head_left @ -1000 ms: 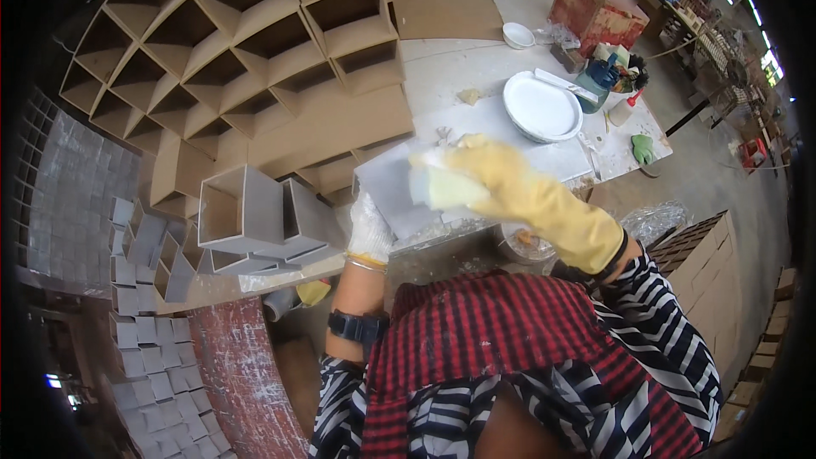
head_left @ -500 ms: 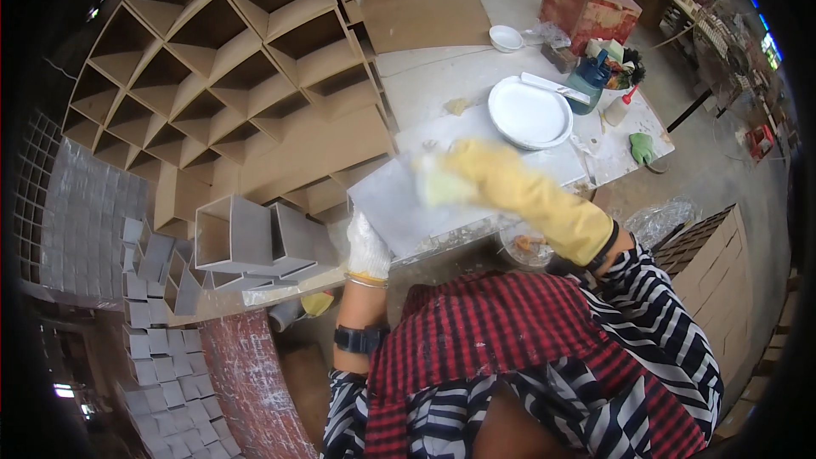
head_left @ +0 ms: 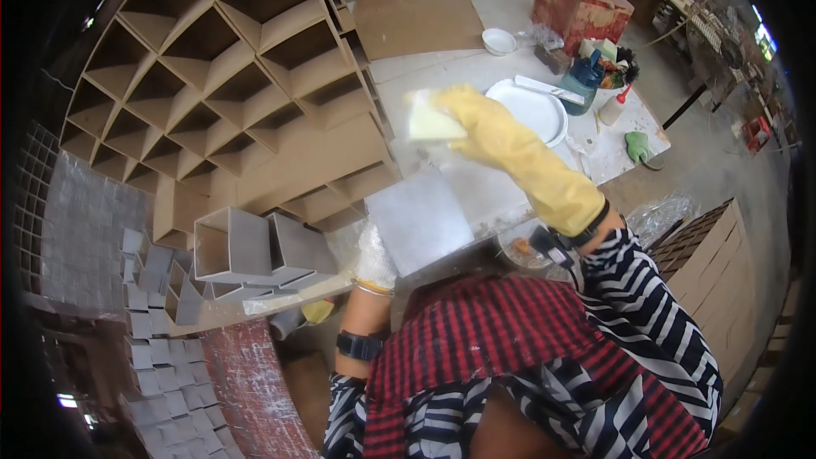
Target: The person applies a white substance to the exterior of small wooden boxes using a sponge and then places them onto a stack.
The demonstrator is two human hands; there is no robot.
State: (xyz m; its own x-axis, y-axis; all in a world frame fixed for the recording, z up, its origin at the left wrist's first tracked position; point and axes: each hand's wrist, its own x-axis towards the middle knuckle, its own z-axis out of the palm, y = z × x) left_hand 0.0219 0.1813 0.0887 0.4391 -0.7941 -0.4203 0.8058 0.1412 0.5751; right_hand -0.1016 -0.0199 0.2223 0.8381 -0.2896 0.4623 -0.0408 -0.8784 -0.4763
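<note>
My right hand, in a yellow rubber glove, is closed on a pale yellow sponge. It is raised beyond the far edge of a grey square piece, apart from it. My left hand, in a white knit glove, grips the near left side of that grey piece, its fingers partly hidden. The piece's flat, smooth face is turned up; whether it is a panel or a box side I cannot tell. A white oval basin stands right of the sponge, partly behind my right forearm.
Left of the worktable stand grey open boxes and a large brown compartment frame. Further back are a brown board, a white bowl, a blue-green jug, a red-stained box and a green cloth.
My right hand with the sponge has moved off the grey piece, away from me and slightly left. The piece has shifted slightly right and its whole face now shows.
</note>
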